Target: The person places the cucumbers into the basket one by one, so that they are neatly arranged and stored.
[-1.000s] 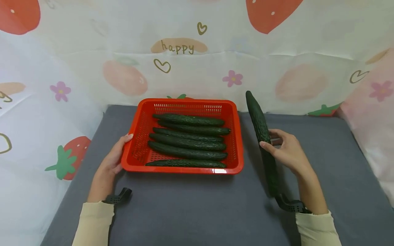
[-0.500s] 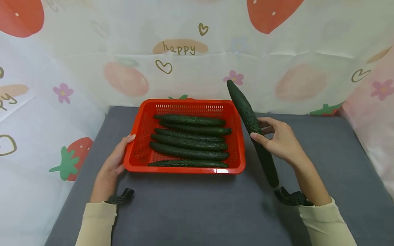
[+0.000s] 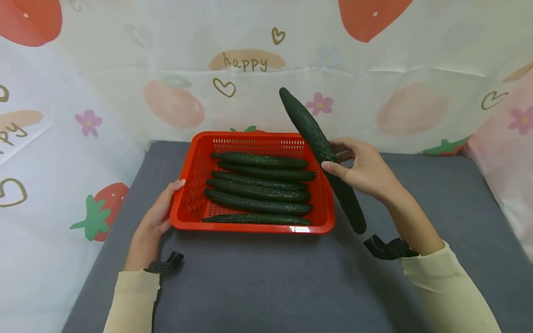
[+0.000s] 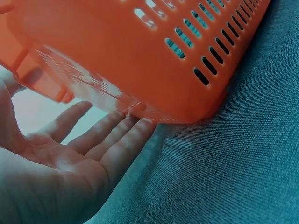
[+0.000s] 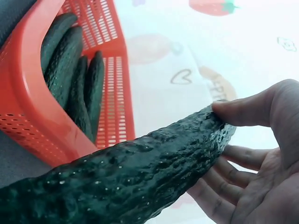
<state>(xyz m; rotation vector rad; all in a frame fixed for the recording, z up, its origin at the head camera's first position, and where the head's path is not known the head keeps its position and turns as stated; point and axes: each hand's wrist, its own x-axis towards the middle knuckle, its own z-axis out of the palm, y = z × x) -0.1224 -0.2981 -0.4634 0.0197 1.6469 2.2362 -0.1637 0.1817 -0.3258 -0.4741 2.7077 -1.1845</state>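
A long dark green cucumber (image 3: 310, 127) is held tilted in the air by my right hand (image 3: 362, 167), over the right rim of a red plastic basket (image 3: 250, 228). The right wrist view shows my thumb on one side of this bumpy cucumber (image 5: 126, 177) and the fingers on the other. Several more cucumbers (image 3: 258, 193) lie side by side inside the basket. At its left side, my left hand (image 3: 160, 210) holds the basket, thumb on the rim. Close up in the left wrist view, the fingertips (image 4: 145, 125) touch the basket's slotted outer wall (image 4: 154, 70).
Grey cloth (image 3: 250, 282) covers the table beneath the basket. Behind stands a white curtain (image 3: 245, 106) printed with strawberries, hearts and flowers. A black wrist mount (image 3: 389, 249) sits on the right wrist, below the held cucumber's lower end, and another (image 3: 166, 263) on the left.
My right hand has carried the cucumber up and leftward, from beside the basket to above its right rim, tilting it further left. The left hand keeps its place on the basket.
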